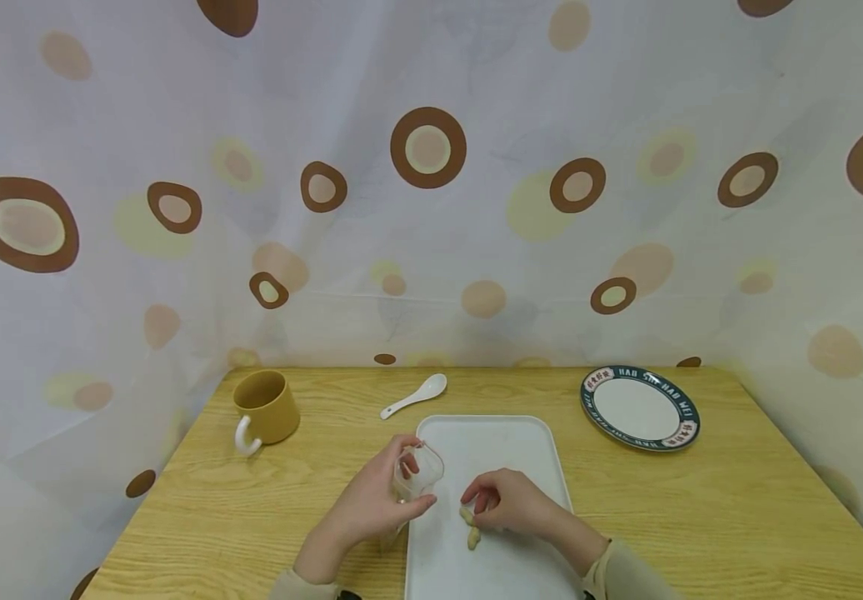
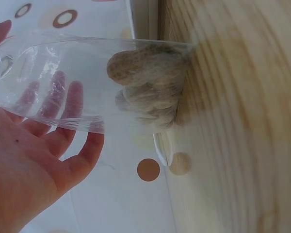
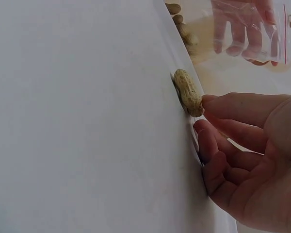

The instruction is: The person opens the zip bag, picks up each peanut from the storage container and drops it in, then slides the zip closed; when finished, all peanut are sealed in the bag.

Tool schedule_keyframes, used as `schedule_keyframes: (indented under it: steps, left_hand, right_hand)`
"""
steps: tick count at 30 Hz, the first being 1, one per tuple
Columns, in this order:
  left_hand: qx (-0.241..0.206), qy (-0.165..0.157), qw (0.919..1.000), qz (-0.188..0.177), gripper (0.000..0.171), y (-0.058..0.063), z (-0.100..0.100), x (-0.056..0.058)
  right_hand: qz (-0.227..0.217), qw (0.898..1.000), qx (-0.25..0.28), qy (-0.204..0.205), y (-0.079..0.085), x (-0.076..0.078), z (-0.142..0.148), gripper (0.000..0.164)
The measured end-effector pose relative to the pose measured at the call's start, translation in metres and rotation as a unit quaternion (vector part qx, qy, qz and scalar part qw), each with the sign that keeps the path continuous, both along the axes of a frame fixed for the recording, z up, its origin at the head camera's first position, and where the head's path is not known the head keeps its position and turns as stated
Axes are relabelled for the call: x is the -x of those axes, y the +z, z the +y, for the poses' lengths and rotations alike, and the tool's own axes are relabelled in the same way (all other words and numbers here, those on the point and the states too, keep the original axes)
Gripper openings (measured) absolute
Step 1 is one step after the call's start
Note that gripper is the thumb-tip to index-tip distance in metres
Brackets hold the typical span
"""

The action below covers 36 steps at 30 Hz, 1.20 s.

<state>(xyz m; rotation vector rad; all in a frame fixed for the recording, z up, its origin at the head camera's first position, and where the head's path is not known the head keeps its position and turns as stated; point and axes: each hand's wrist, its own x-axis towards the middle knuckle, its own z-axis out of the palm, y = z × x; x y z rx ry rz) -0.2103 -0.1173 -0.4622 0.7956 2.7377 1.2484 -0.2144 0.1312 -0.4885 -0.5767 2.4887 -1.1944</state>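
My left hand [image 1: 379, 500] curves round the upper part of a clear zip bag [image 1: 418, 471], whose mouth gapes between thumb and fingers. Several unshelled peanuts [image 2: 148, 80] fill the bottom of this bag, which stands upright on the wooden table beside the tray. Over the white tray [image 1: 491, 433], my right hand [image 1: 517, 502] pinches one end of a peanut [image 3: 188, 92] with thumb and forefinger, its other fingers curled close to the tray surface. Another peanut [image 1: 474, 537] lies on the tray just in front of that hand.
A mustard mug [image 1: 270, 408] with a white handle stands at the back left. A white spoon [image 1: 416, 395] lies behind the tray. At the back right is a plate [image 1: 637, 408] with a dark green lettered rim. A patterned sheet [image 1: 431, 250] hangs behind the table.
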Motion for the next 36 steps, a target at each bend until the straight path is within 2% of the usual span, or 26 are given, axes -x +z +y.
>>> schedule_keyframes:
  steps: [13, 21, 26, 36]
  left_hand:
    - [0.002, 0.000, 1.0000, 0.000, 0.063, 0.001, 0.001, 0.000]
    - [0.002, -0.001, 1.0000, -0.002, 0.063, 0.003, 0.001, 0.000]
    - [0.005, 0.000, 1.0000, -0.004, 0.063, 0.003, 0.001, -0.001]
    - [0.012, 0.001, 0.9999, -0.006, 0.064, 0.003, 0.002, -0.001]
  right_hand:
    - [0.023, 1.000, -0.003, 0.007, -0.002, -0.001, -0.003, 0.017]
    - [0.013, 1.000, -0.001, -0.005, 0.000, 0.002, 0.001, 0.018]
    - [0.006, 1.000, 0.003, -0.023, 0.007, 0.003, 0.005, 0.018]
    - [0.031, 0.997, 0.025, -0.071, 0.030, 0.010, 0.010, 0.019]
